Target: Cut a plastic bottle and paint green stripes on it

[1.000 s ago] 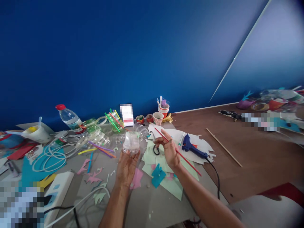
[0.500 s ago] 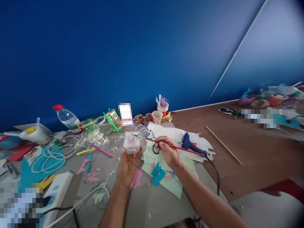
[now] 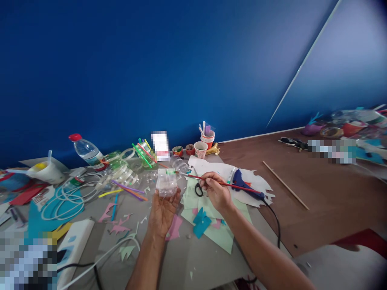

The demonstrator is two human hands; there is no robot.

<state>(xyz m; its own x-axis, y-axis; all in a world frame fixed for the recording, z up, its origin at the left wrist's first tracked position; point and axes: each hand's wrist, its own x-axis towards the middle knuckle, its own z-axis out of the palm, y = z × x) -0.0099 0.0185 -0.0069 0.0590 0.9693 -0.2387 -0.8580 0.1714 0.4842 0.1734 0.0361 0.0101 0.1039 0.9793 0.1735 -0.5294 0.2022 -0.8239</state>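
Observation:
My left hand (image 3: 163,211) holds a clear plastic cup-like piece (image 3: 167,184) from below, with its fingers round the base. Green paint marks the upper part of the piece. In my right hand (image 3: 216,191) is a long red paintbrush (image 3: 242,187), pinched near its front part. The brush tip meets the upper right of the plastic piece by the green mark. Beneath my right hand lie black-handled scissors (image 3: 198,190) and pale green paper sheets (image 3: 223,237).
A blue glue gun (image 3: 242,181) lies on white paper at the right. Paper cups (image 3: 200,149) stand near the wall. Plastic bottles, straws and a coiled white cable (image 3: 62,201) spread to the left. A power strip (image 3: 77,245) is at the lower left.
The brush tip has moved slightly left onto the plastic piece, and the green mark there looks larger. My left hand keeps nearly the same place.

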